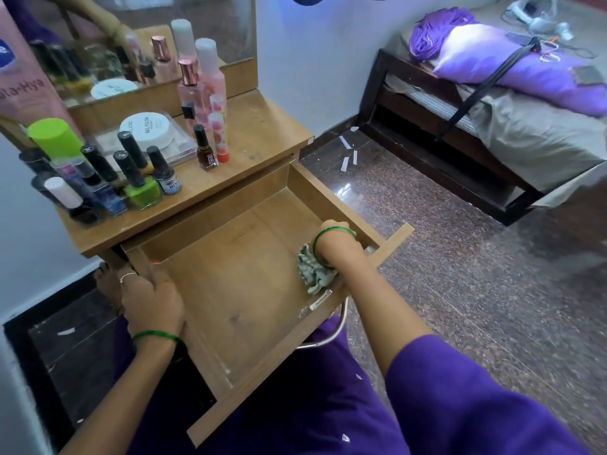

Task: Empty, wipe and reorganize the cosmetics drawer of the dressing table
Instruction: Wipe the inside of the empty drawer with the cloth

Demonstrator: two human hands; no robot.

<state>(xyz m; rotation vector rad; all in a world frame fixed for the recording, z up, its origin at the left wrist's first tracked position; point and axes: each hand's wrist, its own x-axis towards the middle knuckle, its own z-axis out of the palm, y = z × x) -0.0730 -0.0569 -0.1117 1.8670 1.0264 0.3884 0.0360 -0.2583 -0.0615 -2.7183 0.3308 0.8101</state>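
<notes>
Right now my right hand (pixel 335 239), at the centre right of the frame, is down inside the pulled-out drawer (pixel 236 274), fingers curled around a crumpled grey-green cloth (pixel 313 269) that touches the drawer floor in its right-hand corner, close to the front panel. My left hand (pixel 149 297), at lower left, grips the drawer's left side wall, thumb on the inside and fingers wrapped over the outside. Each wrist carries a green bangle. The drawer fills the middle of the picture and holds nothing but the cloth and my hand; its wooden bottom shows a few dark smudges. A metal handle (pixel 331 330) curves below its front panel, over my purple clothing. On the dressing table (pixel 262 129) top, upper left, stand the cosmetics: nail polish bottles (pixel 131 178), a green-capped can (pixel 54 137), a white round tub (pixel 146 126) and pink spray bottles (pixel 202 83) before the mirror (pixel 147 37). A bed (pixel 512 126) with a purple pillow lies at upper right.
</notes>
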